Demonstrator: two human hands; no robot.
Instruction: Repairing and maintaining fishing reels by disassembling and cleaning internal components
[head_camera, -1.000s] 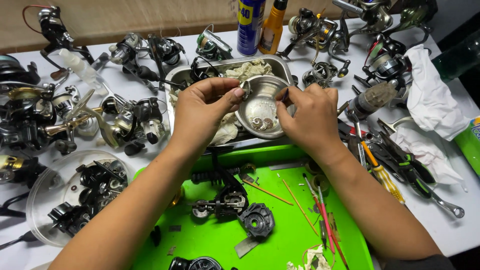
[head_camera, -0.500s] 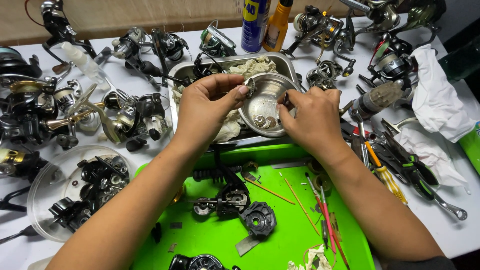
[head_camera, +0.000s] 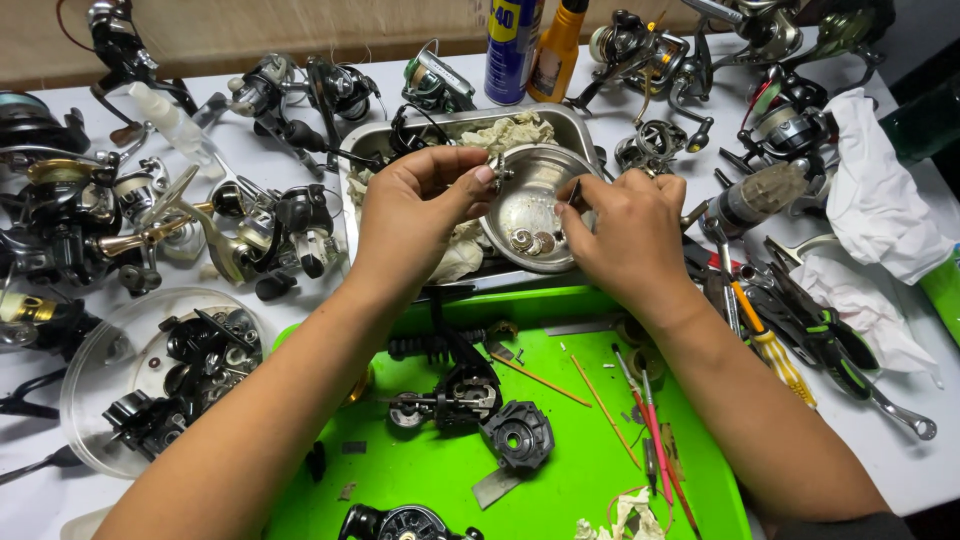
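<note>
My left hand (head_camera: 420, 205) pinches a small metal reel part (head_camera: 497, 172) at the rim of a small round steel bowl (head_camera: 530, 195). My right hand (head_camera: 630, 235) holds a thin dark tool (head_camera: 574, 193) whose tip points into the bowl from its right side. Small washers and rings (head_camera: 530, 241) lie in the bowl's bottom. The bowl sits in a rectangular steel tray (head_camera: 575, 122) lined with a crumpled cloth (head_camera: 510, 130). Below my hands a bright green tray (head_camera: 590, 450) holds a stripped black reel body (head_camera: 455, 390) and loose parts.
Several fishing reels (head_camera: 270, 215) crowd the white table on the left and along the back. A clear round lid (head_camera: 110, 340) holds black parts. Two spray and oil bottles (head_camera: 530, 40) stand at the back. Screwdrivers, pliers (head_camera: 810, 330) and white rags (head_camera: 880, 190) lie at right.
Both hands stay at the bowl. My left fingers have shifted slightly on the small part, and the view has moved a little.
</note>
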